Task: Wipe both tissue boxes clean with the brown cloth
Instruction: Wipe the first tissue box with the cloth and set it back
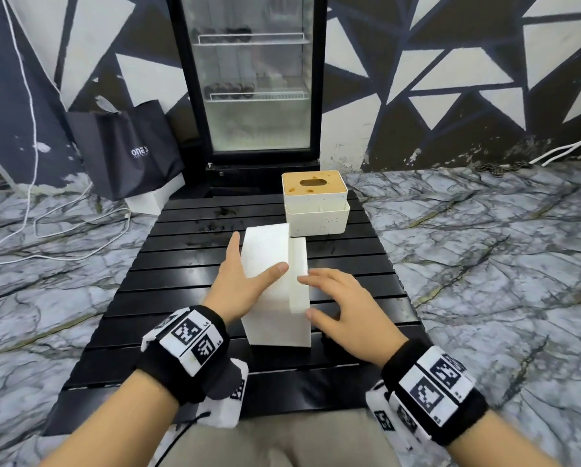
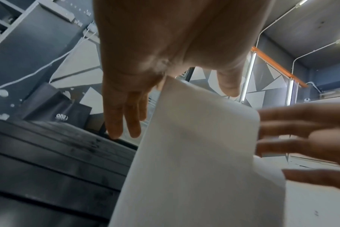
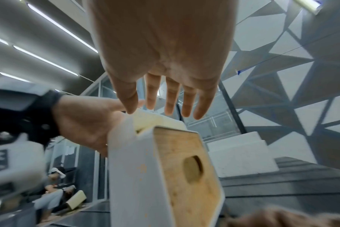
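A white tissue box (image 1: 275,298) stands on end in the middle of the black slatted table (image 1: 188,298). Its wooden lid (image 3: 186,169) with the oval slot faces right, and orange specks dot its white side. My left hand (image 1: 245,267) rests on the box's left face, fingers straight, thumb across the near face. My right hand (image 1: 329,298) hovers open at the box's right edge, fingertips almost touching it. The second tissue box (image 1: 312,197), with a stained wooden lid, stands upright at the table's far end. A brown fuzzy patch (image 3: 281,218) under my right hand may be the cloth.
A glass-door fridge (image 1: 252,79) stands behind the table. To its left a black paper bag (image 1: 127,150) leans on the wall, and white cables (image 1: 29,214) trail over the marble floor. My lap is at the table's near edge.
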A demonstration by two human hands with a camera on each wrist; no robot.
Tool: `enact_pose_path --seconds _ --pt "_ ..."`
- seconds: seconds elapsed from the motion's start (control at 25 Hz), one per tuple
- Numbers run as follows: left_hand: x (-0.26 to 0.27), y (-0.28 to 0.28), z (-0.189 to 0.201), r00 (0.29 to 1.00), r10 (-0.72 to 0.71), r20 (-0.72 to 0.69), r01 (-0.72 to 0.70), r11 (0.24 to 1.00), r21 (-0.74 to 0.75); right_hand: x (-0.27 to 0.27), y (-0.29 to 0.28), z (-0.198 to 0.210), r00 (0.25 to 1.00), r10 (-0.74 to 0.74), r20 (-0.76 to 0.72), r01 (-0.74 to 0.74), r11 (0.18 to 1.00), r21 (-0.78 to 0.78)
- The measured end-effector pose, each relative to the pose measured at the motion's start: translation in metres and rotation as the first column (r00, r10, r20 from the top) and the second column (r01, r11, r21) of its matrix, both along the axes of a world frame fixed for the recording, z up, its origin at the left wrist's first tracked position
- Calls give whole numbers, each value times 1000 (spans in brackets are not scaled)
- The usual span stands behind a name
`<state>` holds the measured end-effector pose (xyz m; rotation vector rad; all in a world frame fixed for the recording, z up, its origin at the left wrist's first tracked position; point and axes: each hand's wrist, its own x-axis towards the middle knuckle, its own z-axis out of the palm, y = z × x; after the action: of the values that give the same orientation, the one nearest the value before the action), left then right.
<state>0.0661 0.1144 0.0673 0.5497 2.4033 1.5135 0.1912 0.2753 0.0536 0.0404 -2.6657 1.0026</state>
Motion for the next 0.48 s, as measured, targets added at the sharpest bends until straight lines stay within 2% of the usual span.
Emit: enact_pose_path --seconds 0.12,0.24,0.36,0.48 --pt "-16 -11 2 994 -66 -84 48 979 -200 -10 -26 5 996 87 -28 -86 994 61" --pt "-25 -26 -1 988 -106 -112 56 925 -376 -13 -29 -3 999 42 -5 -41 991 126" --pt "-17 -40 -5 973 -84 -216 -5 924 -383 -9 -22 -2 999 -46 -17 48 993 109" --pt "-1 -45 0 942 22 -335 -104 968 -229 -10 -11 2 991 -131 37 131 991 3"
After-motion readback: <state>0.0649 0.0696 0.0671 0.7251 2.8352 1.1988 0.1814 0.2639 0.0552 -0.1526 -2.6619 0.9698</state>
